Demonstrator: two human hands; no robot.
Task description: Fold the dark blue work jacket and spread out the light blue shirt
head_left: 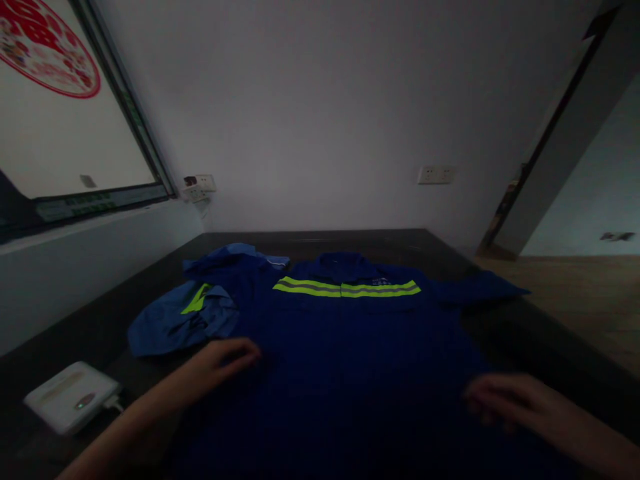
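Note:
A dark blue work jacket (350, 347) with a collar and a yellow-green reflective stripe across its chest lies spread out, front side up, collar away from me. Over its left edge is my left hand (233, 357), fingers loosely bent and thumb apart, with nothing visible in it. My right hand (507, 397), blurred, hovers at the jacket's lower right side; its fingers are loosely curved and apart, with no cloth seen between them. The right sleeve (480, 288) stretches out towards the table's right edge. Dim light hides the jacket's lower part.
Beside the jacket's left side lies a bunched lighter blue garment (185, 320) with a yellow-green strip. A white box-shaped device (73, 397) with a plugged-in cable sits at the near left of the dark table (415, 243). Wall sockets (436, 175) are behind, a window at left.

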